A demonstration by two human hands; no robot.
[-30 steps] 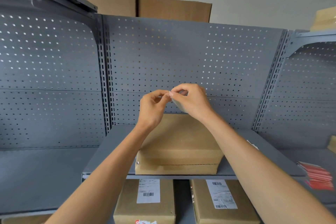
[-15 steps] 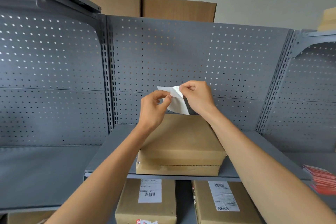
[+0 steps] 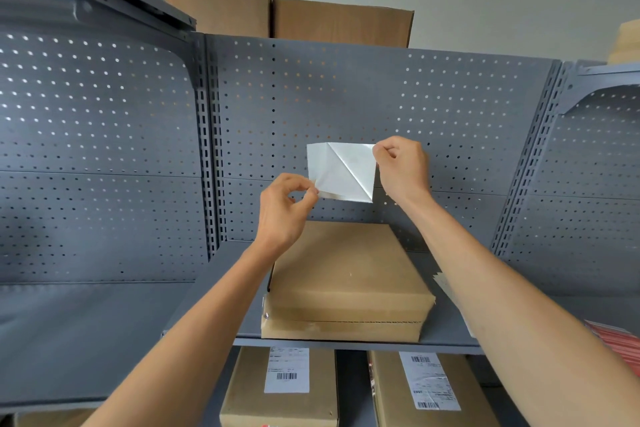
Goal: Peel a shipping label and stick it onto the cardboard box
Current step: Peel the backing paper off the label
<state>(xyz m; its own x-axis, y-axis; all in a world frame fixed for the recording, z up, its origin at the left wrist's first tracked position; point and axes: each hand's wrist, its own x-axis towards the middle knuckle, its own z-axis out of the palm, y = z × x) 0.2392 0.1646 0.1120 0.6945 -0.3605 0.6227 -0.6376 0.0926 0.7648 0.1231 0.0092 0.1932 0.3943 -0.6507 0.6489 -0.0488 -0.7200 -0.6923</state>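
At frame centre, the left hand (image 3: pixel 282 206) and right hand (image 3: pixel 401 166) pinched the half-peeled shipping label (image 3: pixel 341 172); the cardboard box (image 3: pixel 346 274) below remained unlabelled.

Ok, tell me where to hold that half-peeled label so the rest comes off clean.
Pinch opposite corners, as both hands do now: the left hand on the lower-left corner, the right hand on the top-right corner of the shipping label. The diagonal peel line runs between them, so pulling apart from the sides likely separates it evenly.
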